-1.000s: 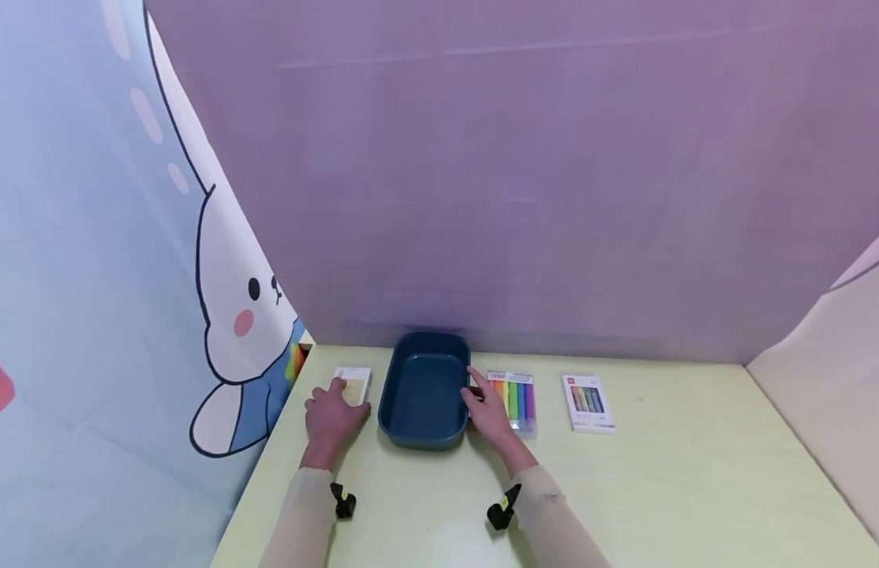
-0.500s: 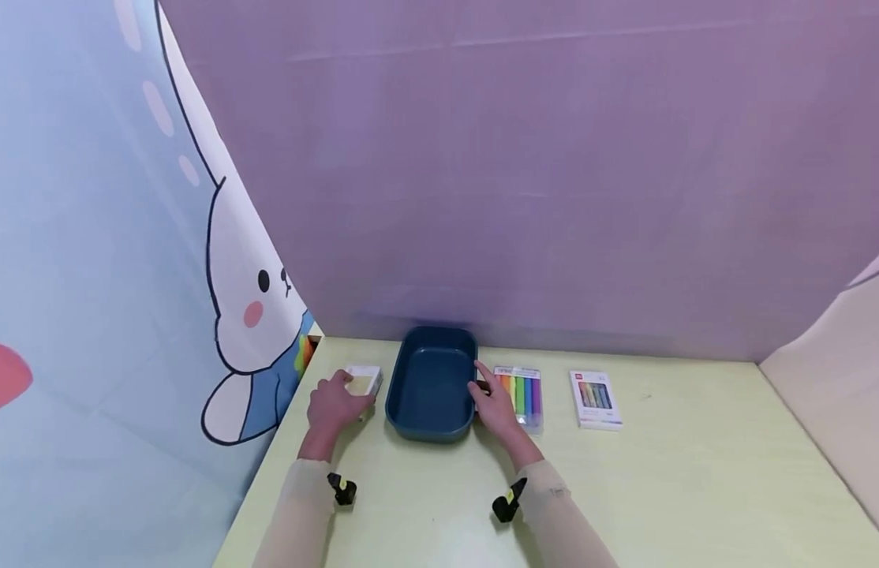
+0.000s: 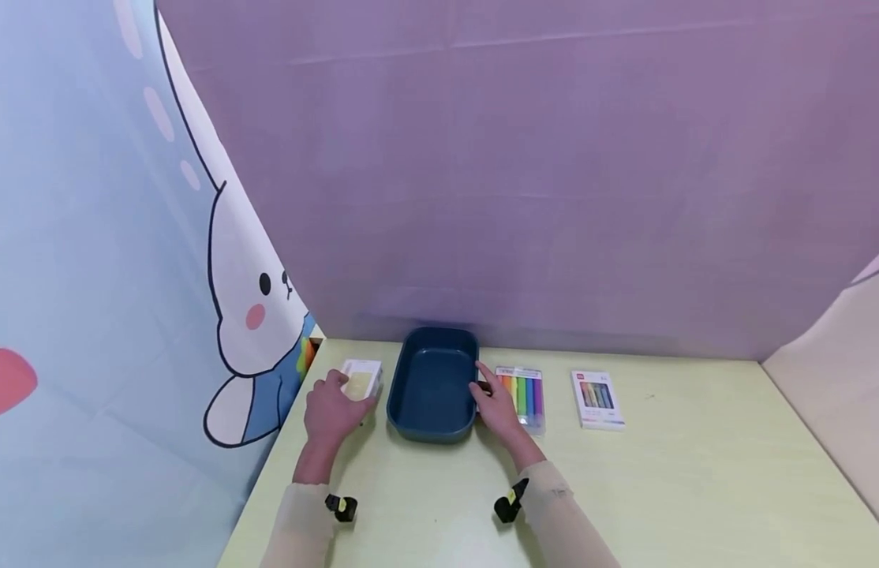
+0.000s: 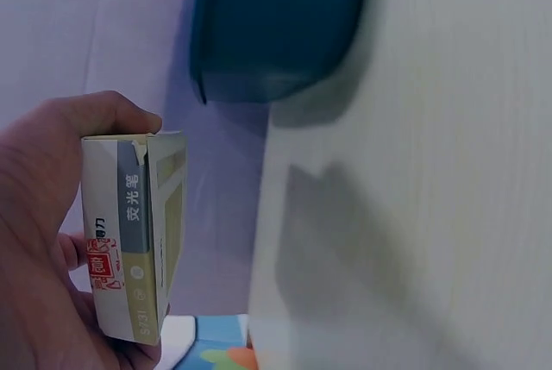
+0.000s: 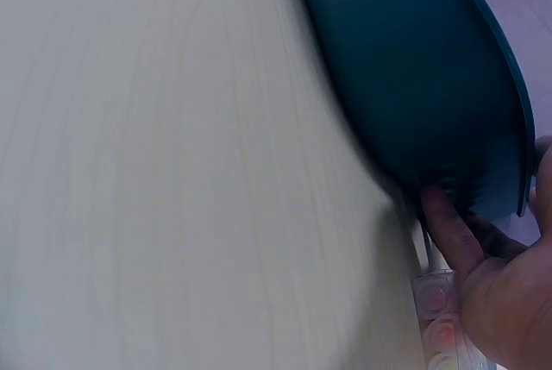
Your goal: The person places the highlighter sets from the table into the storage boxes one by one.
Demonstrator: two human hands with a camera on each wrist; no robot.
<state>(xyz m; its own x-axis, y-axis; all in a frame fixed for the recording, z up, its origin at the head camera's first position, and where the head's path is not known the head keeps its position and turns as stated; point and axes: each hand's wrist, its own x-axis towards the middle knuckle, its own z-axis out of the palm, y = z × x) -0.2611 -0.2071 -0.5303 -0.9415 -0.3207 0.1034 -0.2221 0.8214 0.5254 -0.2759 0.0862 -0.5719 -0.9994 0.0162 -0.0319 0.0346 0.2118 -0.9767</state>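
Observation:
My left hand grips a small white and yellow highlighter box, thumb on one side and fingers on the other. In the left wrist view the box is held above the table, its printed end toward the camera. A dark blue bin stands to the right of that hand; nothing shows inside it. My right hand touches the bin's right wall with extended fingers. In the right wrist view one fingertip presses the bin's outer side.
Beside the right hand lies a clear case of rainbow-coloured markers, partly covered by that hand. Farther right is a white box with coloured sticks pictured on it. A purple curtain hangs along the back edge of the pale table.
The left hand has taken hold of the highlighter box and raised it off the table. The right hand stays at the bin's side. The head view has shifted slightly.

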